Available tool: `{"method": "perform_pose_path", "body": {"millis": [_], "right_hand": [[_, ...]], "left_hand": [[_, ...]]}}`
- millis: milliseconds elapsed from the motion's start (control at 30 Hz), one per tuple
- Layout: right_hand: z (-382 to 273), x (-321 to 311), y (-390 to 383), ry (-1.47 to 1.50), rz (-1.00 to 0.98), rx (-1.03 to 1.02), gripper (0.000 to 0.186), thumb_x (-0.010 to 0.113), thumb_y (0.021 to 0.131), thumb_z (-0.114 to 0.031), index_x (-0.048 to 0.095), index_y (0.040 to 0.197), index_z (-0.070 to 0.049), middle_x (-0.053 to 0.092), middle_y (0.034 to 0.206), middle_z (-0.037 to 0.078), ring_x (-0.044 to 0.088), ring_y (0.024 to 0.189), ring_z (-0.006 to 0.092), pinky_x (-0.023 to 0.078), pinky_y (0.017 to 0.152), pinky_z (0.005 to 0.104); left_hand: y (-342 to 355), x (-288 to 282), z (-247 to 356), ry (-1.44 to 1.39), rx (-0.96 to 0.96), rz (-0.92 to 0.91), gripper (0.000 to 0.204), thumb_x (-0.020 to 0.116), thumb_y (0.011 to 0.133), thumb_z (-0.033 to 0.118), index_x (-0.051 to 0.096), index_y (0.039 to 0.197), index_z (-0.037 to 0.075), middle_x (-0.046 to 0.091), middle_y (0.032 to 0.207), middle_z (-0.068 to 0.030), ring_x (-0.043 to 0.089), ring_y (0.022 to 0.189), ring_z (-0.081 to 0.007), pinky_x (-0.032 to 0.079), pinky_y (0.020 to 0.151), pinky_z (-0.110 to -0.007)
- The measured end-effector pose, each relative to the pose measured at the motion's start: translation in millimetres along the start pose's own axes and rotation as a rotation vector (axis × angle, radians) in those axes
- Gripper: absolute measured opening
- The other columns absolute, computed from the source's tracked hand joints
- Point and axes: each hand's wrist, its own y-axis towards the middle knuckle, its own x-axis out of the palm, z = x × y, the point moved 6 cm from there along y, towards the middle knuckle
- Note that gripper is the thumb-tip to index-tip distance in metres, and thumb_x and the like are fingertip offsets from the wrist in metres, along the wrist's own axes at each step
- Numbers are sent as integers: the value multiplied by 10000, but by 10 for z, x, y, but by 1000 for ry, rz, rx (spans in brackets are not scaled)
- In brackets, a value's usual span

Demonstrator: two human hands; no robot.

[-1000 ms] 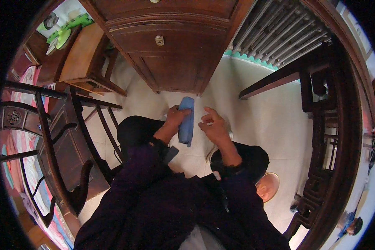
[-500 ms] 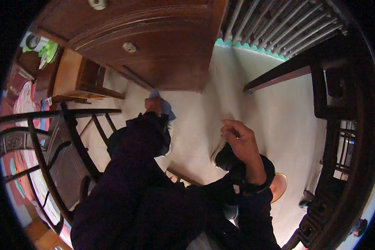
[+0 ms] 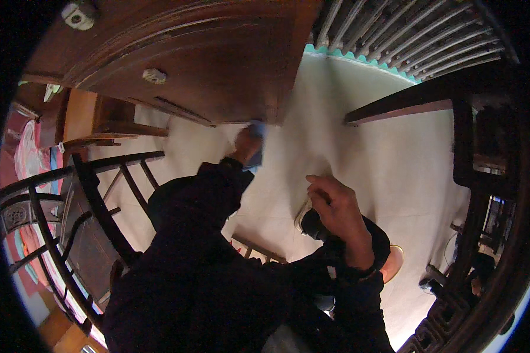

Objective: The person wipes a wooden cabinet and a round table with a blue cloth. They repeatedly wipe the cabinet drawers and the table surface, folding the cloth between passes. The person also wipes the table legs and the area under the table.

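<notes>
My left hand, smeared by motion, is closed on a blue cloth. It is at the lower edge of a dark reddish-brown wooden cabinet, close to the floor. Part of the cloth hangs below the fingers, and part shows at the cabinet's bottom corner. My right hand hovers over my bent right leg, above a dark shoe. Its fingers are loosely bent with nothing in them. A pale knob sits on the cabinet front.
A dark wooden chair stands on the left beside an orange-brown wooden piece. Carved dark furniture borders the right. A ribbed grey radiator is at the far right. Pale floor tiles lie between.
My left hand has moved right with the blue cloth along the cabinet's lower edge. My right hand stays nearly in place. The view has shifted, so the cabinet sits farther left.
</notes>
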Motion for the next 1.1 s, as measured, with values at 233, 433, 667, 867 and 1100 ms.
{"method": "perform_pose_path", "body": {"millis": [233,433,667,867,1100], "right_hand": [[6,39,63,-22,-3,-47,301,653,875,-41,644,1176,-33,680,1002,198,690,847,341,555,754,413],[-39,62,4,-80,-4,-71,300,659,871,-51,650,1170,-28,685,995,200,686,836,340,551,756,413],[-22,86,-72,-108,37,-161,298,660,873,-29,655,1170,-7,703,911,173,691,799,272,548,727,363],[106,80,-57,-191,60,-201,294,653,871,-49,662,1160,5,710,913,191,698,803,295,550,745,361],[234,59,-63,-261,63,-152,308,649,860,-100,667,1148,6,707,938,204,693,829,333,546,776,388]], "left_hand": [[-135,579,67,-119,-237,-379,507,708,779,296,652,1244,101,715,1127,-153,675,1072,-354,548,912,-431],[109,-284,-994,785,-98,-298,438,738,782,359,707,1147,119,719,1120,-115,692,1041,-327,572,867,-435],[-5,-1593,-583,430,-59,35,497,789,684,294,705,1131,91,694,1123,-154,651,1063,-397,540,886,-481],[-182,-2095,-382,334,-173,265,519,792,651,262,701,1133,95,683,1125,-162,646,1060,-392,533,860,-502],[1,-2292,-766,479,38,177,635,837,637,281,652,1214,94,629,1235,-167,614,1124,-384,520,904,-480]]}}
